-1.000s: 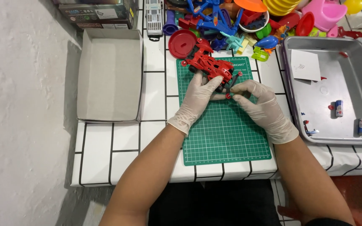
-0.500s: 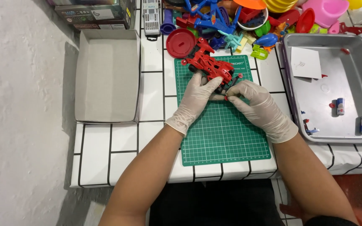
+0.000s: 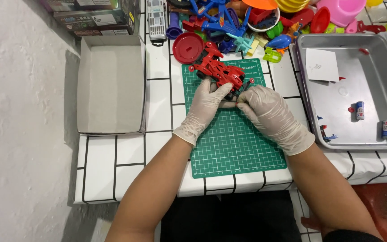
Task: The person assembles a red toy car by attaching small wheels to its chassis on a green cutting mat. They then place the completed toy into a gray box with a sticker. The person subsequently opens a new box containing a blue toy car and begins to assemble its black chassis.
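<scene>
my left hand (image 3: 206,104) and right hand (image 3: 265,110) both pinch the red toy car (image 3: 218,71) at its near end, pinning it on the green cutting mat (image 3: 231,139) so it can't roll.

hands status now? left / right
Left hand: closed on the red toy car.
Right hand: fingertips pinching the car's near end.

An open grey cardboard box (image 3: 111,85) lies at the upper left of the frame — shallow, rectangular, its inside bare. Above it, at the top edge, lies a dark printed carton (image 3: 96,17) with a pale label. In the metal tray (image 3: 372,140) at right — a white paper slip (image 3: 321,65).
</scene>
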